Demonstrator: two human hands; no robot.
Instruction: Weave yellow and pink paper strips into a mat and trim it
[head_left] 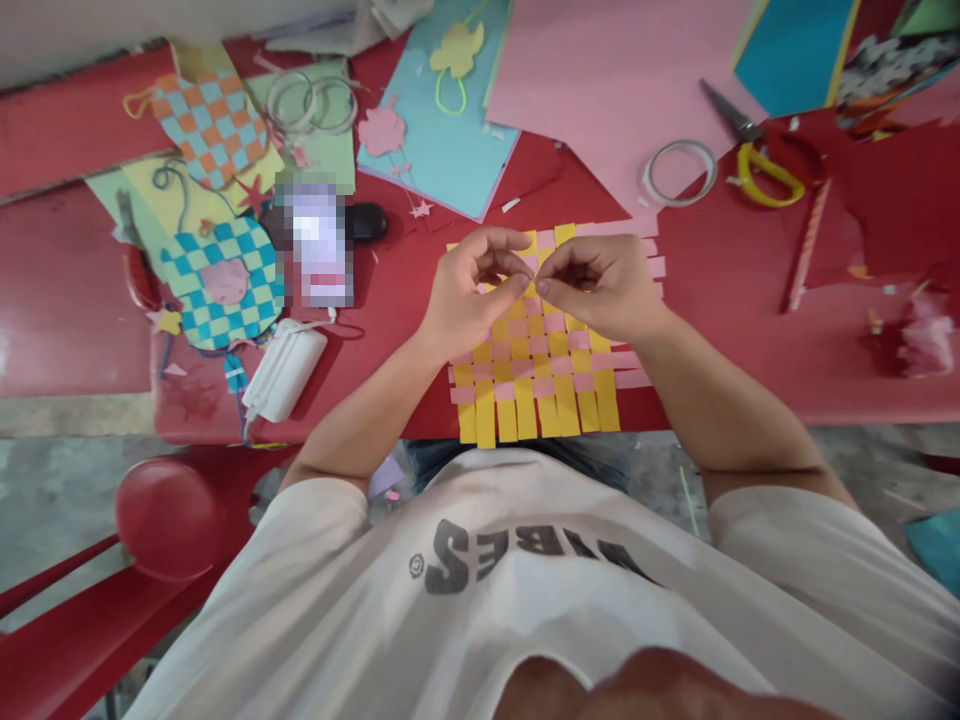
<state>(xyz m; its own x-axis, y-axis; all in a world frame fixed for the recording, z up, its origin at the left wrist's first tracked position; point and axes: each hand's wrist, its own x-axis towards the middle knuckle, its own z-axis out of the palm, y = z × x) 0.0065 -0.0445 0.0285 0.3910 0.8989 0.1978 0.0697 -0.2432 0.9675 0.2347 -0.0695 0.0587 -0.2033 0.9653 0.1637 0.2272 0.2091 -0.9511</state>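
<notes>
A woven sheet of yellow and pink paper strips lies near the front edge of the red table, its loose strip ends sticking out at the right and along the bottom. My left hand is over its upper left part, thumb and forefinger pinched together. Facing it, my right hand pinches too, with its fingertips almost meeting those of the left above the weave. Whatever sits between the fingertips is too small to make out. Both hands cover some of the upper strips.
To the right are a tape roll, yellow-handled scissors and a striped pencil. A phone, a white power bank and checkered paper crafts occupy the left. Pink paper and blue paper lie behind.
</notes>
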